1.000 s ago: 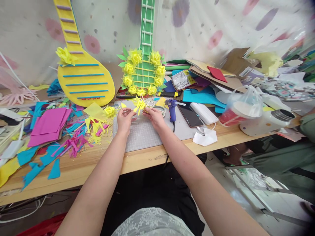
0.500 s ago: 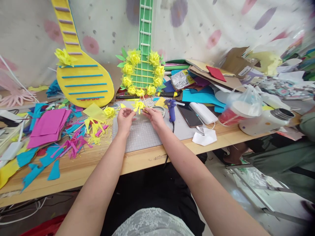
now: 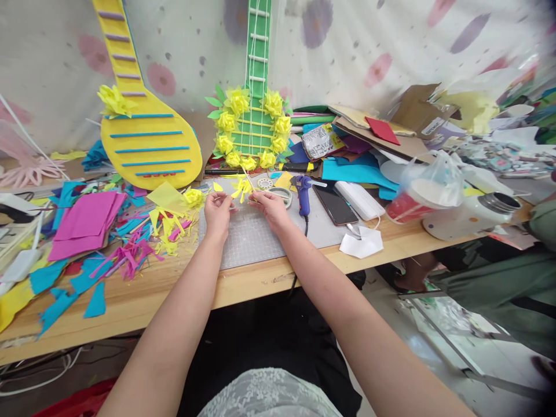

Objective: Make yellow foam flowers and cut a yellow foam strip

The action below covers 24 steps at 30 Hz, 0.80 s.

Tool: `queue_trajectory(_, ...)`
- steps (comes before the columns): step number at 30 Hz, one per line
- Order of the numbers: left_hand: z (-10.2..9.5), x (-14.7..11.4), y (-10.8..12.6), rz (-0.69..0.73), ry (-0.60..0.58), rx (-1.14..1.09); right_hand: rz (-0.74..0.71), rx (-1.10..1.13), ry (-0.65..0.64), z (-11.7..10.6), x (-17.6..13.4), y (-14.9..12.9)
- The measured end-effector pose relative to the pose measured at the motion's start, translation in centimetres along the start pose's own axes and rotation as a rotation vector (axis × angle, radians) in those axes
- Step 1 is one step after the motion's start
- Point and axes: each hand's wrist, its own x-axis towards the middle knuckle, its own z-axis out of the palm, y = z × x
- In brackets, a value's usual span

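A small yellow paper flower (image 3: 241, 187) with thin cut petals is held between my two hands over the grey cutting mat (image 3: 247, 236). My left hand (image 3: 218, 214) pinches at its left edge, with thumb and fingertips together. From the right, my right hand (image 3: 270, 209) closes its fingers around a thin pale stick (image 3: 248, 177), which points up across the flower. Just behind stands a green paper guitar (image 3: 256, 130) ringed with yellow paper roses. A purple glue gun (image 3: 303, 194) lies right of my right hand, near a roll of tape (image 3: 283, 196).
At left stands a yellow paper lute (image 3: 152, 139). Magenta sheets (image 3: 87, 226) and yellow scraps (image 3: 168, 226) cover the table's left side. On the right are a phone (image 3: 334, 202), a white power bank (image 3: 358, 200), a bagged cup (image 3: 421, 197) and a white bottle (image 3: 473, 214). Another person's leg shows far right.
My left hand has shifted slightly left and my right hand a little left too. The yellow flower has tilted, and the thin stick now shows more plainly across it.
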Motion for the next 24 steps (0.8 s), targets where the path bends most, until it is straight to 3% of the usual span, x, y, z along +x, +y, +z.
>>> queue_trajectory(5,0.0,0.3,-0.4,0.009,0.011,0.025,0.034,-0.023,0.036,-0.1,0.0,-0.2)
queue_trajectory(8,-0.1,0.4,-0.3,-0.037,0.001,-0.001,0.065,-0.164,0.062,-0.4,-0.1,-0.6)
queue_trajectory(11,-0.3,0.6,0.0,-0.064,-0.036,-0.045,-0.052,-0.287,0.106,-0.7,-0.1,-1.1)
queue_trajectory(15,-0.7,1.1,0.1,-0.069,-0.081,-0.026,-0.157,-0.221,0.043,-0.7,-0.1,-1.4)
queue_trajectory(19,-1.1,1.9,-0.8,0.084,-0.070,0.133,-0.108,-0.233,-0.051,-0.3,-0.3,-1.1)
queue_trajectory(24,-1.8,2.6,-2.0,0.241,-0.142,0.338,-0.091,-0.329,-0.084,0.0,-0.5,-0.8)
